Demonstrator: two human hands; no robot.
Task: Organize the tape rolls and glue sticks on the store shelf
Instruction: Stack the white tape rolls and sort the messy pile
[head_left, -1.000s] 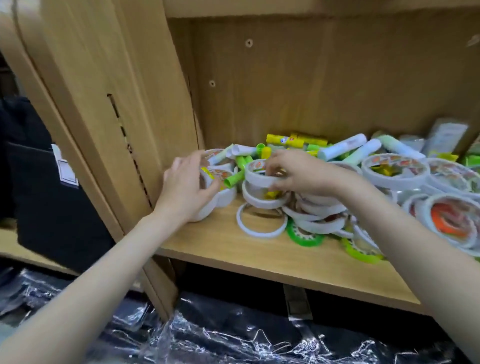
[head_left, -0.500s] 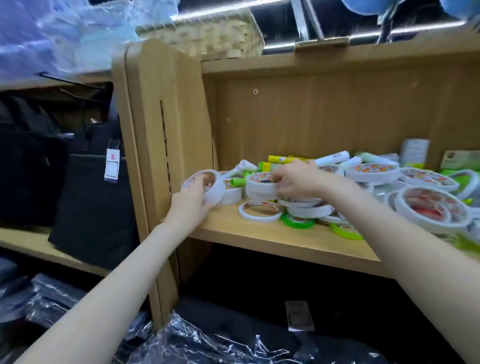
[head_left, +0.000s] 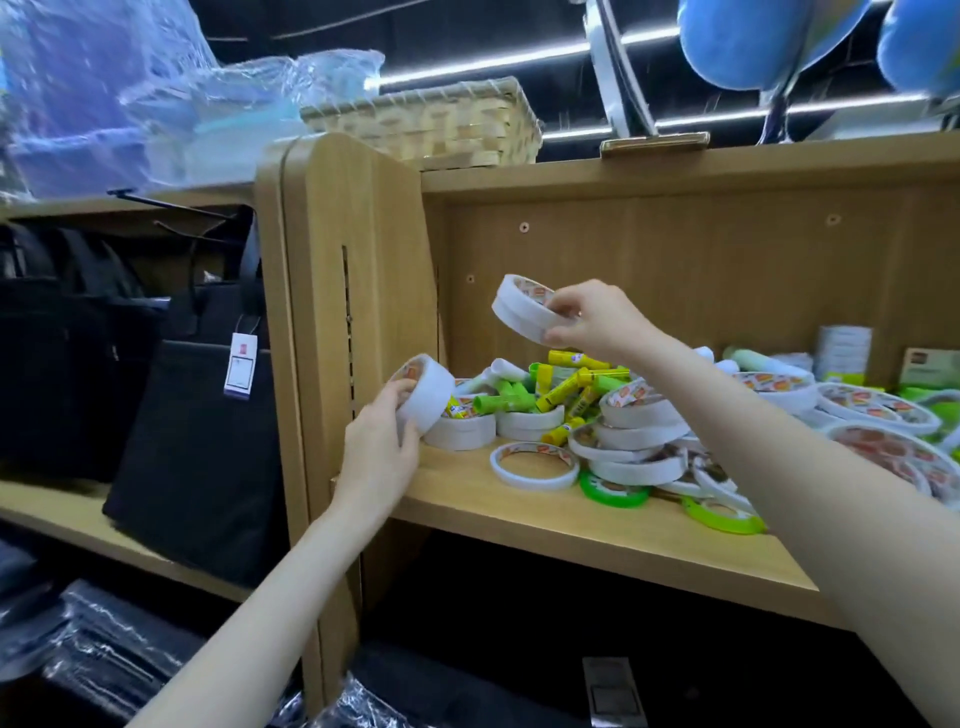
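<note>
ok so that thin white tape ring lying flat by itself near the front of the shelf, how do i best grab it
Pinch the thin white tape ring across its band on the near, front-edge side: thumb outside, fingertips inside the open centre. It lies flat on the shelf with bare wood in front, so coming from above and the front looks easiest; rolls and glue sticks crowd behind it.

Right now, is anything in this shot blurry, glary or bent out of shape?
Head view: wide-angle lens bows the shelf edges; the ceiling light strips blow out and glare on the plastic wrap up top; corners are soft, while the tape roll in the right hand stays fairly sharp.
</note>
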